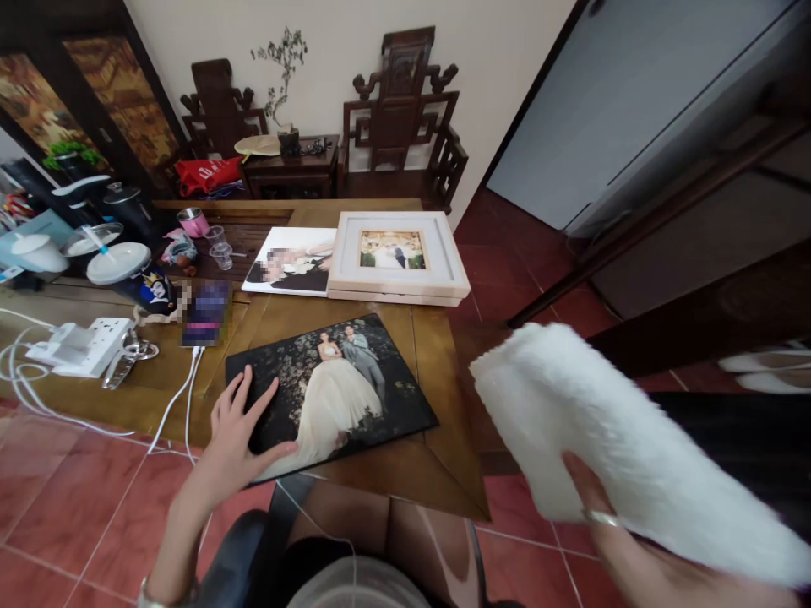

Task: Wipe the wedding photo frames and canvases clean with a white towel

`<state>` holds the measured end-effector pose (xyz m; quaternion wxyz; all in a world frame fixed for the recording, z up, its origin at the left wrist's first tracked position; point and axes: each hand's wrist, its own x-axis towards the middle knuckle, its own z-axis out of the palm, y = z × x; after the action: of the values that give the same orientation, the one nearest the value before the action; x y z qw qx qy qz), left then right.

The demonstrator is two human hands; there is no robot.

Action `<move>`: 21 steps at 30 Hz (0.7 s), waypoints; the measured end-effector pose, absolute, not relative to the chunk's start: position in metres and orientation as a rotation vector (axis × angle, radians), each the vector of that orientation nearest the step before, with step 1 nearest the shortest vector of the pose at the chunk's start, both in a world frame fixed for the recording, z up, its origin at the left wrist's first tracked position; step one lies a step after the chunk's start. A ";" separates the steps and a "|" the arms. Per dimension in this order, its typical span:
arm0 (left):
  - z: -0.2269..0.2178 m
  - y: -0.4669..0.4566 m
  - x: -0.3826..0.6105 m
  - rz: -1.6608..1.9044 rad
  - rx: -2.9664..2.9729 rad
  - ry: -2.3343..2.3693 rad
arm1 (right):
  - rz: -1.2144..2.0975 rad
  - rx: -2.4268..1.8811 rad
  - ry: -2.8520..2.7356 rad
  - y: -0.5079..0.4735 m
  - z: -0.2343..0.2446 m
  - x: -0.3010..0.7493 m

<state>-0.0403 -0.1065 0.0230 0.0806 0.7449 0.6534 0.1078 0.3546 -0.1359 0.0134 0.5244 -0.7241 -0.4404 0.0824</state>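
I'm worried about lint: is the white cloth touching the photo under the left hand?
Apart: the head view shows table and floor between the cloth and the photo.

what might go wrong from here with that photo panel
The photo panel lies at the near edge of the table under the left hand, so a careless push might tip it off.

White cables run from the phone over that edge, near the same hand; a snag could drag the phone.

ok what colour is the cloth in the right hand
White: the fluffy cloth in the right hand shows best in the head view.
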 end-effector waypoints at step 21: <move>0.014 -0.037 -0.028 0.730 2.089 1.824 | 0.005 -1.147 -2.180 -0.052 0.013 0.299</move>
<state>-0.0279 -0.0370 0.0139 0.1363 0.7216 0.6302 0.2522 0.2987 -0.0519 0.0126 0.3326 -0.4390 -0.8347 0.0020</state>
